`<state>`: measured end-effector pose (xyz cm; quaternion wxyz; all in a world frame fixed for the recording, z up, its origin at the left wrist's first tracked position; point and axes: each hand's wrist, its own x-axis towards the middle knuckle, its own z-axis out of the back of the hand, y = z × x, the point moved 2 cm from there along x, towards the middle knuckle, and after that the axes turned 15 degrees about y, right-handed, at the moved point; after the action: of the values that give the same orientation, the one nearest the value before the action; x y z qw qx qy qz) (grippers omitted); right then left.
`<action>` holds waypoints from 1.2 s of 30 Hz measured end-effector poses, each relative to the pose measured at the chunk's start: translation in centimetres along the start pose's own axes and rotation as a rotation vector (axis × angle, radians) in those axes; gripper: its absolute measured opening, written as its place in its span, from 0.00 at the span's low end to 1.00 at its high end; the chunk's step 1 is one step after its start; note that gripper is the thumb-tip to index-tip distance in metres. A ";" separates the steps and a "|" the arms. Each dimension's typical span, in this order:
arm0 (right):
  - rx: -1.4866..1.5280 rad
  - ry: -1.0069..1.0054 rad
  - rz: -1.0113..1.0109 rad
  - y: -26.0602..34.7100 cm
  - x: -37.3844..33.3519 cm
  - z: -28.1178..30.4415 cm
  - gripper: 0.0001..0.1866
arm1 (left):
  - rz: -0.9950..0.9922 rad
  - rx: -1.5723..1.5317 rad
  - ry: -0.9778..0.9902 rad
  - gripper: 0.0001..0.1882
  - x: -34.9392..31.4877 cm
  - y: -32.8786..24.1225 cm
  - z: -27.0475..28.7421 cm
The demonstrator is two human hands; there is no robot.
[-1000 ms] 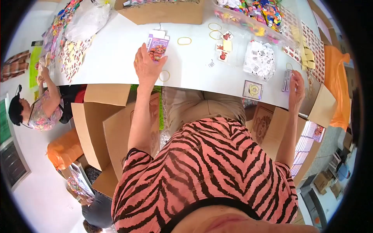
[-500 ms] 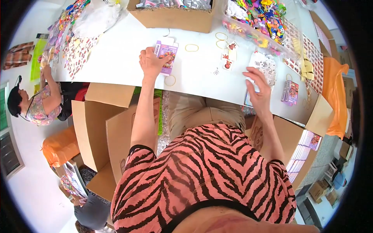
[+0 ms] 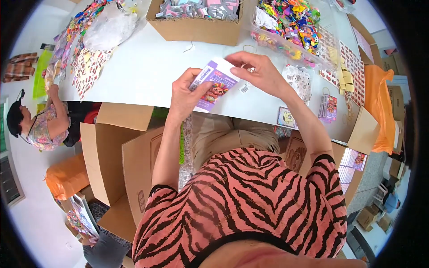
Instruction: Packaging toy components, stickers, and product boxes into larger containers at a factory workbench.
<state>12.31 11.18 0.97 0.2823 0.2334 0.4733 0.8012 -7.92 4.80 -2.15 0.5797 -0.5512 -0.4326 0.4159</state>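
A small purple and white cardboard box with a cartoon picture is tilted above the near part of the white table. My left hand grips its left side, thumb across the front. At the box's upper end, a white flap stands up, and my right hand has its thumb and bent forefinger at it. Anything tiny between those fingertips is hidden. Beyond the right hand lies a pile of white printed stickers. A card with a yellow figure rests by the table edge under my right forearm.
An open carton of grey packets and a clear bin of colourful small toys stand at the back. More purple boxes lie at right. Open cartons flank my legs. Another person works at far left.
My left hand has lifted the purple box off the table and tilted it rightward. My right hand has moved left from beside the stickers to the box's upper flap.
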 end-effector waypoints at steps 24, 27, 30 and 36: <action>-0.038 0.072 -0.196 0.6 -0.5 0.6 0.09 | -0.188 0.952 -0.253 0.38 0.5 -1.9 -4.9; 0.292 -0.087 -0.138 1.4 -1.2 -0.1 0.10 | -0.135 0.788 -0.326 0.38 0.4 -1.1 -4.2; 0.140 -0.218 -0.014 1.9 -2.4 -1.1 0.13 | -0.109 0.727 -0.399 0.38 0.3 -1.1 -4.2; 0.074 -0.344 0.089 2.1 -2.1 -4.4 0.22 | -0.168 0.635 -0.421 0.42 1.1 -1.7 -5.5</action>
<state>10.57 6.15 0.65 0.3144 0.3981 0.4364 0.7431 -2.33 4.19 -0.49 0.6519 -0.2096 -0.4355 0.5843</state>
